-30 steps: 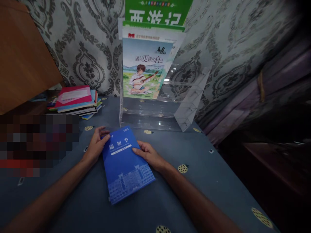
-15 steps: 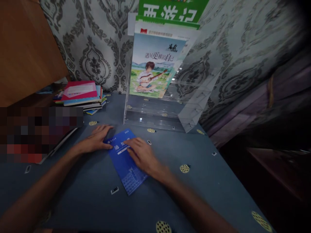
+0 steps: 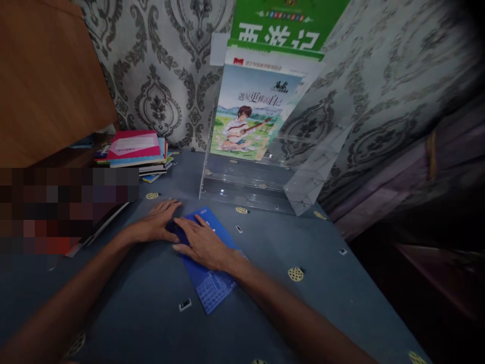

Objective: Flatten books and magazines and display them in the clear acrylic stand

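A blue booklet (image 3: 215, 290) with white print and a drawing of buildings lies flat on the table, its long side slanting away from me. My right hand (image 3: 202, 245) rests across its upper part, fingers stretched and apart, hiding most of the title. Just left of the booklet, my left hand (image 3: 157, 222) lies on the table with its fingers extended and the thumb pointing toward the booklet's left edge. Whether that thumb touches the edge, I cannot tell. Neither hand grasps anything.
Behind the booklet stands a clear acrylic rack (image 3: 303, 194) holding a guitar-player book (image 3: 242, 114) and a green book (image 3: 288, 25). At the back left is a stack of books (image 3: 134, 146). A pixelated area covers the left side. The patterned tablecloth (image 3: 265, 308) has pineapples.
My right hand has slid left across the booklet, spreading flatter over the title. My left hand stays beside the booklet's left edge. The whole view has shifted slightly.
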`<state>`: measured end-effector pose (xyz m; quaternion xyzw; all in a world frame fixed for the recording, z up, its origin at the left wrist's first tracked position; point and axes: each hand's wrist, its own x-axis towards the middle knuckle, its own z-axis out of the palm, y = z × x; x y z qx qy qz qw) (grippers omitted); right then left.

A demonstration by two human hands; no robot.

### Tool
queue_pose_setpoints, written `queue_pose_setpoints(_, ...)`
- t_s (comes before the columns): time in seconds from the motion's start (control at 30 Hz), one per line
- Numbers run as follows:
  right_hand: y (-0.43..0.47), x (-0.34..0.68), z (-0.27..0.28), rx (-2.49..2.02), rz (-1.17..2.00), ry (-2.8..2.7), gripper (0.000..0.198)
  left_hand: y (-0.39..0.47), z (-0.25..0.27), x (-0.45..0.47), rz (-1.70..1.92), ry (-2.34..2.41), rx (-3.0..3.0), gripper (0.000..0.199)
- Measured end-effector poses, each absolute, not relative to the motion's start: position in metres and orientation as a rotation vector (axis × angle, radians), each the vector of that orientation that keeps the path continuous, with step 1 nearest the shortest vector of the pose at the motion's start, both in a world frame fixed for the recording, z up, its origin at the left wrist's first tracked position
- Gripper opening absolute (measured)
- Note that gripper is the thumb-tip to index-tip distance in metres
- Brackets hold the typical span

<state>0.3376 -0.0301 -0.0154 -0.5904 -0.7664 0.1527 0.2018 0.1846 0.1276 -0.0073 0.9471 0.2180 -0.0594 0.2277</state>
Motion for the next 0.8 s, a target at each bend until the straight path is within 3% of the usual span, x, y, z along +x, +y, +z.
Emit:
queue_pose_setpoints(0.3,-0.038,0.373,-0.020,-1.931,0.263,-1.990,0.058,0.134,-0.017,0.180,-0.067,0.569,2.609,0.108)
queue_pose_setpoints(0.4,-0.042,0.375,-0.021,-1.953,0.238,-1.978,0.057,0.129,-0.015,0.180,-0.025,0.492,2.633,0.095)
queue_pose_setpoints(0.57,-0.041,0.374,-0.023,-1.959,0.232,-1.998,0.057,0.098,-0.012,0.193,0.033,0.277,2.710,0.055)
queue_pose_setpoints(0.8,-0.058,0.376,-0.027,-1.902,0.214,-2.050,0.057,0.076,-0.014,0.206,0.081,0.329,2.724,0.048)
